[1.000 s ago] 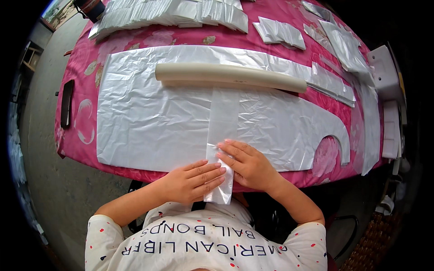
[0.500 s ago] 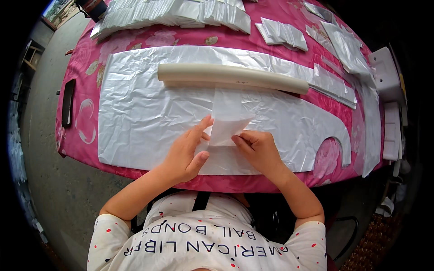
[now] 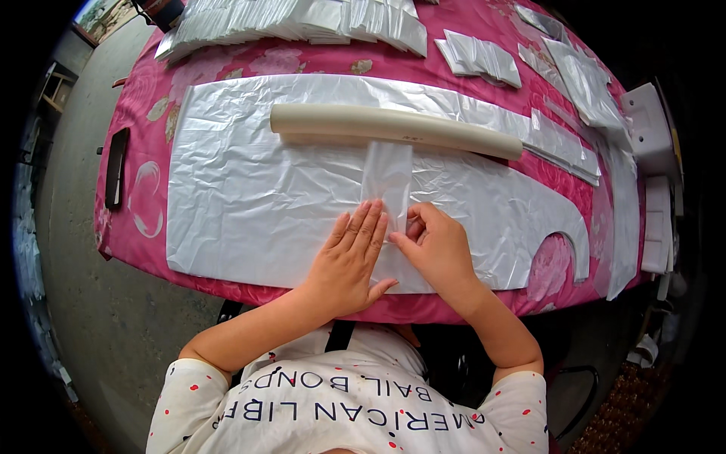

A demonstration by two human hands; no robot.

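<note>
A narrow strip of translucent plastic film [image 3: 388, 170] lies folded on a large white plastic sheet [image 3: 242, 197]. Its far end reaches the beige tube [image 3: 397, 127] that lies across the sheet. My left hand [image 3: 355, 257] rests flat on the strip, fingers stretched out and thumb apart. Just to its right, my right hand [image 3: 435, 246] pinches the strip's right edge between thumb and fingertips. The near part of the strip is hidden under my left hand.
Stacks of folded plastic film [image 3: 295, 26] line the far side of the pink flowered tablecloth [image 3: 151, 174]. A smaller stack [image 3: 480, 59] and loose film [image 3: 586, 83] lie at the far right. A dark flat object [image 3: 116, 168] sits near the left edge, white containers [image 3: 649, 125] at the right.
The raised flap of film now lies folded down. My left hand has moved right and flattened onto the strip, while my right hand stays at its right edge.
</note>
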